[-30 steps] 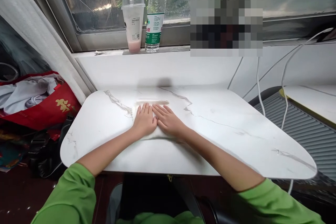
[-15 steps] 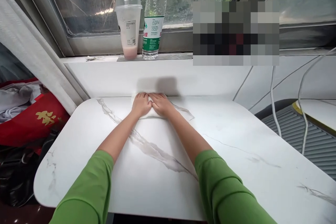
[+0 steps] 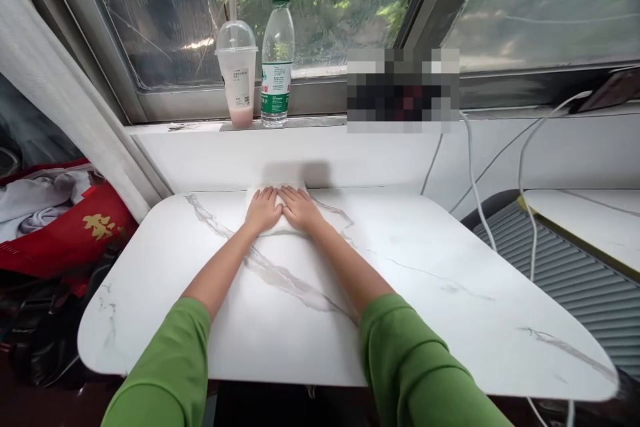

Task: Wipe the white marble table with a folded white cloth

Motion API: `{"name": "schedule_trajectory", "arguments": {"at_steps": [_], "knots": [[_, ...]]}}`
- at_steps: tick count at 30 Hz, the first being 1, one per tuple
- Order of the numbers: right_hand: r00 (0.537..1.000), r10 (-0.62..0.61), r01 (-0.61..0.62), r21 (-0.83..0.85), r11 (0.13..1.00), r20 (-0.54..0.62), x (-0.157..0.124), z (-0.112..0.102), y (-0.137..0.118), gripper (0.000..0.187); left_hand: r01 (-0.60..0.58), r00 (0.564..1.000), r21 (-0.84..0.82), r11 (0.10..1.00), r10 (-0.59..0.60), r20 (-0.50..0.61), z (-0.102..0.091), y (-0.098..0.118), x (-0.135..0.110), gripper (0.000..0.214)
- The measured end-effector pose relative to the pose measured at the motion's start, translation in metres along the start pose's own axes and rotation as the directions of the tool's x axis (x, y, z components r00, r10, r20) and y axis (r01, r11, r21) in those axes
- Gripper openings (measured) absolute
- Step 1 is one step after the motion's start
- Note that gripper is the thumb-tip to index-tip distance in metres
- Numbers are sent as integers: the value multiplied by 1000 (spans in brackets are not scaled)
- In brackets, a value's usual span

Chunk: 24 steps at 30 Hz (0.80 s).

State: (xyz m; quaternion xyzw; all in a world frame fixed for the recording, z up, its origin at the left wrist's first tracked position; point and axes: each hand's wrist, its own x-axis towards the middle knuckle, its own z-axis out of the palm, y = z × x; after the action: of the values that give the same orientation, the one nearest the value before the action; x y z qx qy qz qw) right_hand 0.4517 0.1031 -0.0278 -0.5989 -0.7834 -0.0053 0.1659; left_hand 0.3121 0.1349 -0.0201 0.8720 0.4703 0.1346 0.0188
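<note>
A white cloth (image 3: 281, 225) lies flat at the far edge of the white marble-patterned table (image 3: 250, 320), close to the wall. My left hand (image 3: 263, 211) presses on it from the left, palm down with the fingers stretched forward. Beside it, my right hand (image 3: 301, 209) rests flat on the same cloth, and the two thumbs meet or nearly meet. Most of the cloth is covered by the hands; its upper corners and lower edge show around them.
On the window ledge stand a domed plastic cup (image 3: 239, 80) with pink drink and a green-capped water bottle (image 3: 277, 73). White cables (image 3: 473, 173) hang at the right over a grey ribbed surface (image 3: 565, 273). A red bag (image 3: 75, 227) with clothes sits left. Part of the ledge is pixelated.
The camera view has tilted up and shifted right, showing the bottle's cap and more table edge. Both hands stay flat on the cloth near the wall.
</note>
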Motion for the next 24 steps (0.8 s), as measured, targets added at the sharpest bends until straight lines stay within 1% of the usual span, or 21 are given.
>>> {"name": "schedule_trajectory", "arguments": {"at_steps": [3, 5, 10, 13, 16, 19, 22, 24], "knots": [[999, -1, 2, -14, 1000, 44, -22, -3, -5, 57, 4, 999, 13, 1000, -5, 42, -5, 14, -21, 54], [997, -11, 13, -30, 999, 74, -41, -8, -7, 57, 10, 998, 22, 1000, -12, 67, -6, 29, -37, 55], [980, -149, 154, -28, 988, 132, -105, -30, -2, 59, 50, 996, 18, 999, -52, 74, -8, 82, -83, 58], [975, -190, 190, 14, 982, 116, -148, -40, 11, 58, 10, 986, -34, 999, -5, 167, -12, 112, -105, 62], [977, -191, 184, 83, 979, 93, -184, -44, 28, 57, -66, 962, -89, 994, 87, 257, -19, 138, -123, 66], [987, -144, 134, 147, 980, 64, -210, -48, 37, 56, -111, 952, -75, 991, 128, 278, -23, 161, -136, 68], [997, -78, 74, 147, 986, 29, -225, -54, 34, 56, -156, 949, -27, 987, 158, 272, -23, 178, -143, 66], [998, -64, 62, 122, 991, 14, -228, -56, 31, 57, -180, 952, -4, 984, 176, 252, -20, 183, -143, 65]]}}
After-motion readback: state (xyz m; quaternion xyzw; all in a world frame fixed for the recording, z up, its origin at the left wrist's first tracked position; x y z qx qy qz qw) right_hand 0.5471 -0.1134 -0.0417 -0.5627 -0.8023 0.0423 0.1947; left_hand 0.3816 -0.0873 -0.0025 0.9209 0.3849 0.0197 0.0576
